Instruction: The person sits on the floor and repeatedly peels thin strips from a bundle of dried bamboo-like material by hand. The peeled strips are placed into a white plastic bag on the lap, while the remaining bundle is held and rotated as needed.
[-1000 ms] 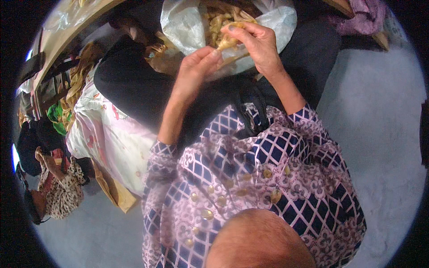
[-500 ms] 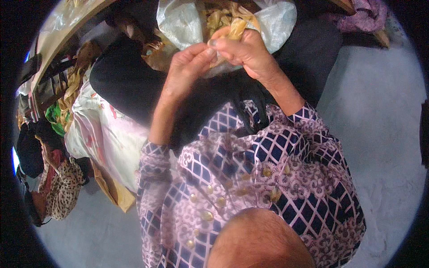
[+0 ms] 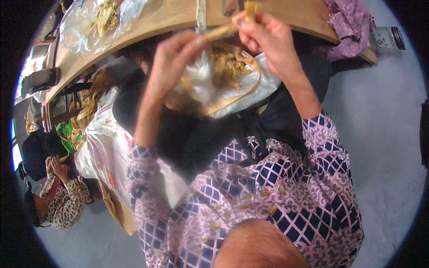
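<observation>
Landmark: the white plastic bag point(image 3: 203, 85) lying open on the person's dark lap, holding a heap of dry tan husk strips point(image 3: 230, 64).

Left hand point(image 3: 172, 58): raised just above the bag's left side, fingers pinched on one end of a pale tan strip point(image 3: 220, 32). Grasping, not clenched.

Right hand point(image 3: 268, 38): above the bag's right side, fingers curled round the other end of the same strip, a short tuft sticking up past the fingertips. The strip runs taut between the two hands, tilted up toward the right, clear of the heap below.

A long flat tan band point(image 3: 243, 91) loops out of the bag over its near rim.

Beyond the bag: curved edge of a wooden table point(image 3: 161, 22). On it, far left of the bag, a clear plastic sheet with more husks point(image 3: 105, 18). Right of the bag, a crumpled purple cloth point(image 3: 348, 24) hangs over the table edge; a small jar point(image 3: 386, 38) lies just past it.

Left of the bag, lower: a white printed sack point(image 3: 105, 147), and farther left a seated person in a spotted top point(image 3: 67, 201).
</observation>
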Demonstrator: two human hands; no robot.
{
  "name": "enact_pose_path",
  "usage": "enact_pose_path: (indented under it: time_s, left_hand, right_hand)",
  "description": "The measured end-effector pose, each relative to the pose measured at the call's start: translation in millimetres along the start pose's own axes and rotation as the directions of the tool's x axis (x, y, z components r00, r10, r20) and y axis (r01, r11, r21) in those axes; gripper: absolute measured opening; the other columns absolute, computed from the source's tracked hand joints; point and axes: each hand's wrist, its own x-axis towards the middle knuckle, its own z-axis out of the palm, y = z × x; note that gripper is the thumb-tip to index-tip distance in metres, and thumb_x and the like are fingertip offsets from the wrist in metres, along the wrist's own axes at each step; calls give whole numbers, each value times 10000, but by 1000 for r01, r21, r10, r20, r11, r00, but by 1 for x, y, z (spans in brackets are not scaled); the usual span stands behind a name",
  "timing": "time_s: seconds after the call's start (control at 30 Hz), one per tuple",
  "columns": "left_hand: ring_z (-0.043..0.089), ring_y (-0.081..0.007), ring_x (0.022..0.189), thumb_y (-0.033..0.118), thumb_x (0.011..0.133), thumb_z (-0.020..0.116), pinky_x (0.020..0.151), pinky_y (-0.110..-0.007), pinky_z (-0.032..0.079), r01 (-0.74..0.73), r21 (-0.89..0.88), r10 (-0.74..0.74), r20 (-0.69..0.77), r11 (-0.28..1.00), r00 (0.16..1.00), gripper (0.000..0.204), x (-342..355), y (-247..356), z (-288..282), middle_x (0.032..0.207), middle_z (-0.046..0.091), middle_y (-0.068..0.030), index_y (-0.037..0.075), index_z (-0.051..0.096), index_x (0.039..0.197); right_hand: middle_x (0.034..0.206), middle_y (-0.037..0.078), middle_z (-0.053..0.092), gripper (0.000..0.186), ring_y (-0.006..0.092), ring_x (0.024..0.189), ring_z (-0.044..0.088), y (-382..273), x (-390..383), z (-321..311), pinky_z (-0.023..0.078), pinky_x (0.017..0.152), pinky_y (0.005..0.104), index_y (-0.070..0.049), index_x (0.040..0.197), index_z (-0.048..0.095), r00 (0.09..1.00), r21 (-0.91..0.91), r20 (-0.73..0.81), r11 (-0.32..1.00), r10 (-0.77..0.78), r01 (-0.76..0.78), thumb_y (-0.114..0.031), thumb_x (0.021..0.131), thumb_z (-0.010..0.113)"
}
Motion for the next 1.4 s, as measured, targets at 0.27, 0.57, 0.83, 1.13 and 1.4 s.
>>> enact_pose_path:
  time_s: [0.27,0.57,0.83,1.13,1.4]
  left_hand:
    - [471,-65,574,202,836,547,516,-217,384,-165,226,227,-289,960,930,217,59,-5,4,636,564,-5,0,624,812]
    - [448,-29,610,133,850,581,534,-182,380,-61,-195,16,-227,979,974,144,-14,-16,42,687,521,40,11,617,917]
    - [501,-72,680,273,888,510,613,-199,409,192,-436,-138,154,879,978,344,-33,-27,45,793,572,-15,-14,533,1076]
    - [519,-43,637,110,849,577,546,-185,426,66,-186,-91,-129,980,987,185,-47,-63,66,767,601,-13,15,576,1008]
    - [566,-300,590,33,715,575,495,-360,438,-333,432,417,-112,838,902,139,-55,-47,94,691,540,-113,82,552,844]
  right_hand:
    - [619,1,565,140,53,476,484,25,60,-19,376,435,194,-9,831,591,965,-285,-145,943,-219,172,-148,819,608]
    - [813,24,609,342,71,708,561,26,-38,-16,469,641,201,-13,1081,548,996,-755,-28,655,-80,31,-158,793,660]
    - [813,-5,619,146,30,683,547,30,-32,-12,456,604,184,-9,921,645,987,-209,159,977,0,34,-6,787,589]
    - [861,70,650,180,130,768,610,29,-21,-19,471,662,244,-43,988,621,954,-480,178,825,-241,297,-114,829,573]
    - [660,-25,518,249,34,608,472,74,-19,-34,359,460,187,-36,862,605,713,-597,365,738,599,-314,-229,908,456]
